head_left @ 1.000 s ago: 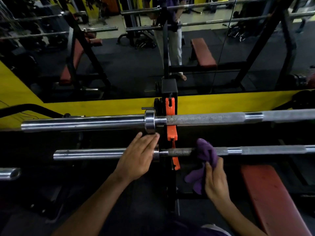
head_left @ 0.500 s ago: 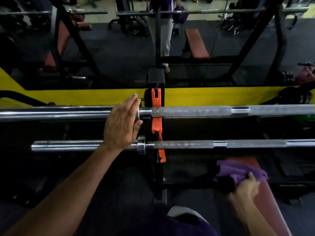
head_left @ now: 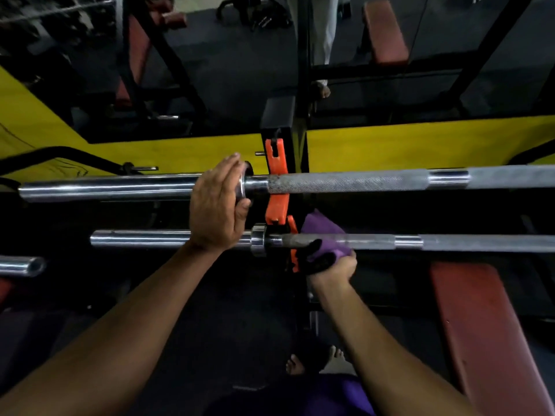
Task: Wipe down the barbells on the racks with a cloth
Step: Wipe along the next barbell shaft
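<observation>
Wiping goes smoother if your flat, open left hand [head_left: 217, 205] steadies the upper barbell [head_left: 360, 181] while your right hand [head_left: 332, 267], fisted around the purple cloth [head_left: 326, 235], drags it along the lower barbell [head_left: 450, 242] with firm pressure.

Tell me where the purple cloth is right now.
In the head view, the cloth sits right of centre, wrapped on the lower barbell beside the orange rack hooks, gripped by the right hand.
</observation>
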The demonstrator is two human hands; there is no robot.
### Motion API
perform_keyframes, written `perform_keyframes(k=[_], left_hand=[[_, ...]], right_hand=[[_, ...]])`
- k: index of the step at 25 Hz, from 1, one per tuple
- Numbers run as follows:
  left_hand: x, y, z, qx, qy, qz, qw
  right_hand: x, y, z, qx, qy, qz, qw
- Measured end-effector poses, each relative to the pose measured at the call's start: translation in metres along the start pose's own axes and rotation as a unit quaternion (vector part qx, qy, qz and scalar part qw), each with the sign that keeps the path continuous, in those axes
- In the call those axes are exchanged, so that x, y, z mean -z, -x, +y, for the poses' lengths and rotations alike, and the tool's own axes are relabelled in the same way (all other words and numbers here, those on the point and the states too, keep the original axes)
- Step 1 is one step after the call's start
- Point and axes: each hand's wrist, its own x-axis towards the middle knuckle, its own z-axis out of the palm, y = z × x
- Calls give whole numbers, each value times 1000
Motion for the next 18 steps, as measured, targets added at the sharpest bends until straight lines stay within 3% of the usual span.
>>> perform_keyframes(k=[2, 7, 13, 15, 18], left_hand=[[-1, 0, -2, 5, 17, -1, 1000], [-1, 2, -4, -11, -10, 16, 1000], [-4, 3, 0, -4, -20, 28, 999], [-4, 2, 0, -6, -19, 32, 999], [0, 1, 2, -4, -11, 10, 1000]], right_hand=[[2, 0, -8, -45, -46, 15, 998], [23, 11, -99, 168, -76, 88, 979], [29, 3, -91, 149, -15, 79, 986], [23, -4, -56, 78, -33, 62, 994], [23, -4, -19, -13, 28, 30, 999]])
